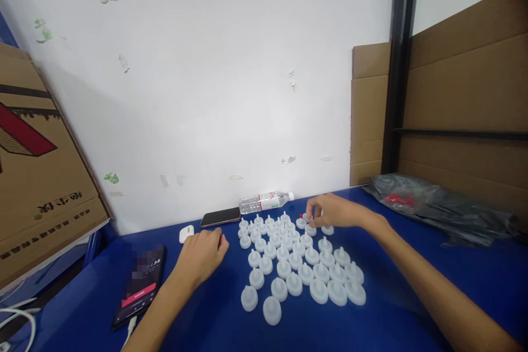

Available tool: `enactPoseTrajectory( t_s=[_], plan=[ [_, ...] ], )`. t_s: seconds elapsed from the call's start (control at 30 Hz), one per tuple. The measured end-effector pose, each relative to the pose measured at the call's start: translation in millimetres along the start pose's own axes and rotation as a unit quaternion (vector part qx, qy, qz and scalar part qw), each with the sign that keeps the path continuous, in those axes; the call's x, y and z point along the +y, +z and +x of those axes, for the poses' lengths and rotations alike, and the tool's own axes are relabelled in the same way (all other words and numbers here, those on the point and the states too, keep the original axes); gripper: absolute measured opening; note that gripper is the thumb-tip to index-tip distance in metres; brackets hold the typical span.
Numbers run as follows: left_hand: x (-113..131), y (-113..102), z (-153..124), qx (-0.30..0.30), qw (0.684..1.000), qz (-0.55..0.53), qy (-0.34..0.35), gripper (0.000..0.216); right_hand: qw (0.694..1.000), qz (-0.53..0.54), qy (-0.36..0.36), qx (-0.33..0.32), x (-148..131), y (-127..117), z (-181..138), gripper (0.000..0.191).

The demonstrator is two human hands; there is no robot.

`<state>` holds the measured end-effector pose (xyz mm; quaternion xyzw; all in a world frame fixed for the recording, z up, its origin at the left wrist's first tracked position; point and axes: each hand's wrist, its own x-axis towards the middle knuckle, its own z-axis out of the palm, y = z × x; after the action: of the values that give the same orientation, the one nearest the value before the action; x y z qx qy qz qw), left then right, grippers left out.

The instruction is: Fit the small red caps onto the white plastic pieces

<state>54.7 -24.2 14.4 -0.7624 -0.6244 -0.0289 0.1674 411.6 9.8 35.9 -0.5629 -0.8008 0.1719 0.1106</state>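
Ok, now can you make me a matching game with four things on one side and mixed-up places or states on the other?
Things:
1. right hand
2. clear bottle
3. phone with the lit screen
4. grey plastic bag

Places and states:
A. has a white cable at its near end
B. lies at the right, below big cardboard
C. is among the white caps at their far end
D. lies on its side near the wall

Pairs: 1-C, 2-D, 3-A, 4-B

Bright, soft light, seemingly from overhead, whitens the wall (214, 93); the two o'clock corner darkens, edges stretch, pixelation masks part of the phone (140, 287) at eight o'clock.
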Motion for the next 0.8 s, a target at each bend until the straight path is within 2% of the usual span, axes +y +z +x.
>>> enactPoseTrajectory(
  t_s=[0.13,0.27,0.43,0.53,0.67,0.8],
  plan=[
    [2.0,5.0,-0.2,0.024,0.999,-0.031,0.011,0.037,0.98,0.086,-0.049,-0.17,13.8,-1.0,1.3,0.037],
    [5.4,11.2,-0.5,0.039,0.996,-0.072,0.031,0.036,0.971,0.117,-0.068,-0.197,24.6,3.9,6.4,0.035],
    [11.5,10.8,-1.3,0.06,0.987,-0.137,0.052,0.032,0.962,0.157,-0.027,-0.223,30.8,2.3,5.2,0.045],
    [12.8,12.4,-1.8,0.078,0.981,-0.167,0.067,0.029,0.965,0.144,-0.022,-0.22,31.4,3.1,4.0,0.044],
    [11.9,18.4,-1.9,0.145,0.962,-0.213,0.092,0.031,0.972,0.118,-0.033,-0.202,26.8,5.4,4.4,0.029],
    [13.5,19.8,-3.2,0.193,0.94,-0.249,0.128,0.029,0.983,0.13,-0.11,-0.075,12.5,1.2,1.6,0.025]
  ],
)
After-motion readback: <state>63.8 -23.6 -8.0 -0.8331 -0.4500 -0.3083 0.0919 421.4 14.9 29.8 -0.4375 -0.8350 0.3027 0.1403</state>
